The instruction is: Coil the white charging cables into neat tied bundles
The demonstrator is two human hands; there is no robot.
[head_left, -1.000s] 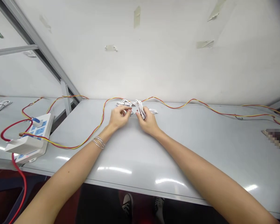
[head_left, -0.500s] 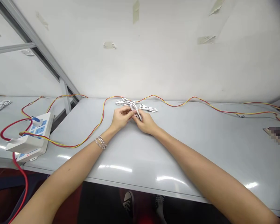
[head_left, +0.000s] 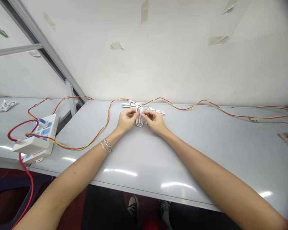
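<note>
A coiled white cable [head_left: 139,120] stands upright between my two hands, its loops forming a narrow oval. My left hand [head_left: 127,120] pinches its left side between thumb and fingers. From the right, my right hand [head_left: 155,122] pinches the other side, thumb against the loops. Just behind the hands lie more white cable bundles: one [head_left: 129,104] to the back left with a dark tie, another [head_left: 159,111] to the back right, partly covered by my right hand. Bracelets circle my left wrist.
A white power strip [head_left: 51,127] with blue sockets and a plugged-in adapter [head_left: 31,145] sits at the left. A red-yellow twisted wire [head_left: 107,119] runs along the back of the grey table [head_left: 206,153]. Another white cable bundle [head_left: 5,106] lies far left.
The coiled cable has turned from slanted to upright, and its loops show more fully. My right hand has shifted slightly right, its fingers less wrapped round the cable. The view has shifted a little.
</note>
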